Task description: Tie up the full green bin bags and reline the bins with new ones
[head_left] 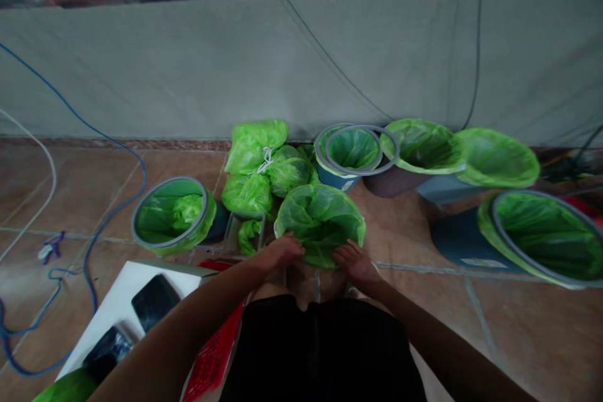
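A bin lined with a green plastic bag stands on the floor right in front of me. My left hand rests on the near left side of its rim, fingers curled over the green liner. My right hand is on the near right side of the rim, fingers bent down onto the liner. Both hands press or grip the bag at the edge of the bin.
Several more bins with green liners stand around: one at the left, others at the back and right. Tied green bags lie by the wall. A white box with a phone sits lower left; a blue cable crosses the floor.
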Motion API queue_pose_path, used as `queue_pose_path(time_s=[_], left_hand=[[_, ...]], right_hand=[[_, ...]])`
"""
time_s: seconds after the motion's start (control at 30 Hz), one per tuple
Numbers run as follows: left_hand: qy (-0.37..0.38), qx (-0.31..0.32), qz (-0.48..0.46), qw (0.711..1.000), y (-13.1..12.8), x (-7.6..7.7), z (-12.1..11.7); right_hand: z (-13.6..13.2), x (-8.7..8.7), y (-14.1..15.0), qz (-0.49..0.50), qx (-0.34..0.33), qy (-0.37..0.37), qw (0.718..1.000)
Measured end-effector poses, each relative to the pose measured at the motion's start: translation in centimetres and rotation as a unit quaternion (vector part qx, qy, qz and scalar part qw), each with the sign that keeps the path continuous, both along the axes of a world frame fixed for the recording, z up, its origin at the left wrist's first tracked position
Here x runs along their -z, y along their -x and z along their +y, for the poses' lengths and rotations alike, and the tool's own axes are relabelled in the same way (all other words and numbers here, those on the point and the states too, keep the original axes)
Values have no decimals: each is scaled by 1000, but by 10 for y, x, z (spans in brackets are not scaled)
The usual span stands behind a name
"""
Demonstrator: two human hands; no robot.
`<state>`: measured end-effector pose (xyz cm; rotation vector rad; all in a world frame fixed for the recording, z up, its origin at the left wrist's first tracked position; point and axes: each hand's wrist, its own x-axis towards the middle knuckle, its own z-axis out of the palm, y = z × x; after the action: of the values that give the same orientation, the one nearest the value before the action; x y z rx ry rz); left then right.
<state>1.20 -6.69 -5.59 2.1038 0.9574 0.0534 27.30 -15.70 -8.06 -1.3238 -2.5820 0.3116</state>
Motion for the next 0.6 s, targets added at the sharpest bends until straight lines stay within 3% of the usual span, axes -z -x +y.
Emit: queue_pose_path(time_s=[0.13, 0.2, 0.27, 0.33, 0.4, 0.43, 0.5, 0.6], left_hand=[[-80, 161, 18, 983, 11, -32, -6], [-116, 175, 26, 977, 17, -49, -7], [-131, 118, 41, 984, 17, -61, -3], [-138, 39, 55, 988, 9, -68, 7], [-152, -34, 57, 986, -5, -70, 22], [-164, -70, 53, 983, -12, -70, 30], [-190, -154, 42, 969, -24, -68, 45], [-189, -316, 36, 929, -25, -58, 59]], right_hand=[[-16, -19, -6, 77, 22, 7, 997], [-19, -29, -16, 139, 99, 27, 985], [-10, -36, -29, 197, 263, 40, 944], [9, -39, -40, 242, 444, 70, 860], [33, -38, -44, 272, 547, 131, 780], [45, -36, -43, 283, 564, 159, 760], [62, -30, -34, 295, 554, 186, 756], [71, -20, -13, 290, 526, 191, 776]])
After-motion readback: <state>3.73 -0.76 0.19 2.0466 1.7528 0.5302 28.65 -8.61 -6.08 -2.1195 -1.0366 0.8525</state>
